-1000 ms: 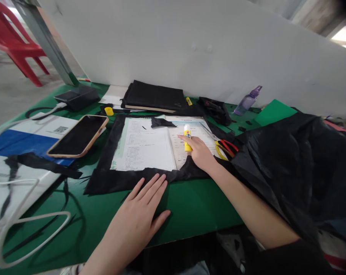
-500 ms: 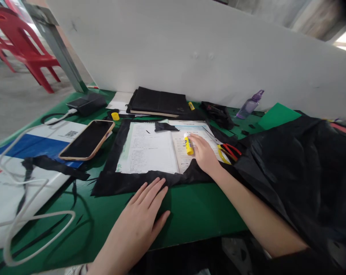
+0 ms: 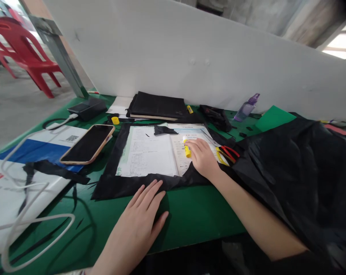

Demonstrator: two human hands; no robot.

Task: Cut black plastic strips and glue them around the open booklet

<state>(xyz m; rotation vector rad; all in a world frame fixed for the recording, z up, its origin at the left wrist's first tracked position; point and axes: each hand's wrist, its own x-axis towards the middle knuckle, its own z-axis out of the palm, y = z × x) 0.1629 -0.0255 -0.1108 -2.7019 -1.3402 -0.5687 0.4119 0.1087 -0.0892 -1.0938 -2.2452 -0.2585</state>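
Note:
My left hand (image 3: pixel 142 214) lies flat with its fingers spread, fingertips on the lower edge of a black sheet (image 3: pixel 112 187). On that sheet an open book (image 3: pixel 150 152) shows its printed pages, with a torn black scrap (image 3: pixel 165 130) across the top middle. My right hand (image 3: pixel 203 156) rests over the right page, its fingers curled at a yellow glue stick (image 3: pixel 187 149). The stick's near side shows; the fingertips touch its right side. Just right of this hand lie scissors (image 3: pixel 227 152) with red and yellow handles.
A phone (image 3: pixel 88 143), a white cable (image 3: pixel 38 219) and a black adapter (image 3: pixel 89 109) lie at left. Behind the book are a black-covered book (image 3: pixel 158 104) and a yellow cap (image 3: pixel 115 120). A purple bottle (image 3: pixel 246 108) and black plastic (image 3: pixel 299 168) are at right.
The fingers of my right hand have drawn in closer around the glue stick. My left hand stays in place. The camera view has shifted slightly.

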